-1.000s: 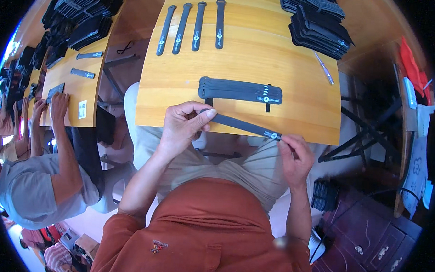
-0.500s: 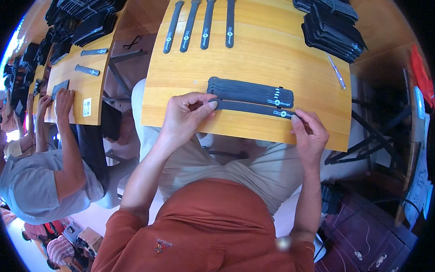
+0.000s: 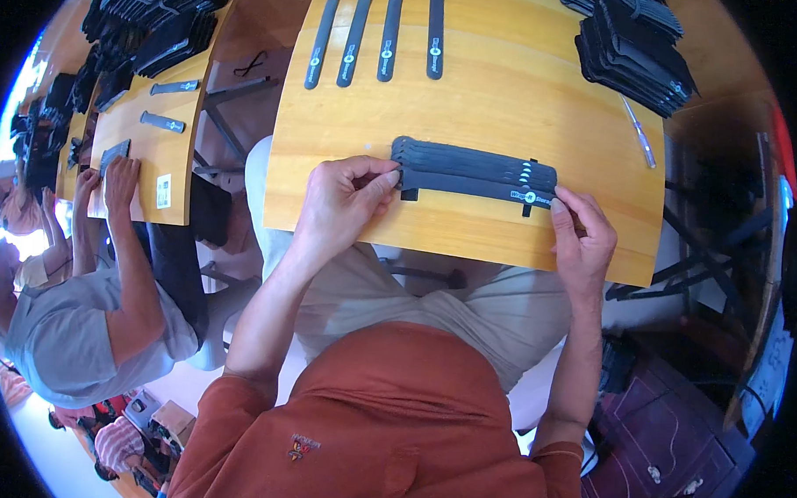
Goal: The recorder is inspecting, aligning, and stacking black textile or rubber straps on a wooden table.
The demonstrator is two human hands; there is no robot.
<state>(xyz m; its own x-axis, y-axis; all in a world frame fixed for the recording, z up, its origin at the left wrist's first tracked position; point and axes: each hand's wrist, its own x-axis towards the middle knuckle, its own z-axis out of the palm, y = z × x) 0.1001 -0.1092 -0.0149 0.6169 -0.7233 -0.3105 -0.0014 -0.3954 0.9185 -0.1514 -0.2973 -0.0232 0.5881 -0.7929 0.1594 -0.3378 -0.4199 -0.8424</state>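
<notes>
Near the table's front edge lies a stack of black straps point(image 3: 472, 157), overlapped so that their printed ends show as a row of white marks. The front strap point(image 3: 462, 184) lies along the stack's near edge, its round white mark toward the right. My left hand point(image 3: 340, 199) pinches its left end between thumb and fingers. At the right end, my right hand point(image 3: 585, 238) closes thumb and fingertips on the strap's tip. Short dark tabs point(image 3: 527, 210) stick out from under the stack, front and back.
Several single straps point(image 3: 351, 37) lie in a row at the far left of the table point(image 3: 509, 95). Stacked black straps point(image 3: 629, 59) and a slim pen-like tool point(image 3: 639, 133) are at the far right. To the left, a person point(image 3: 89, 326) works at another table.
The front strap has moved back against the stack; before, it was held a little in front of it. My view has shifted slightly. The tabs under the stack now show in front.
</notes>
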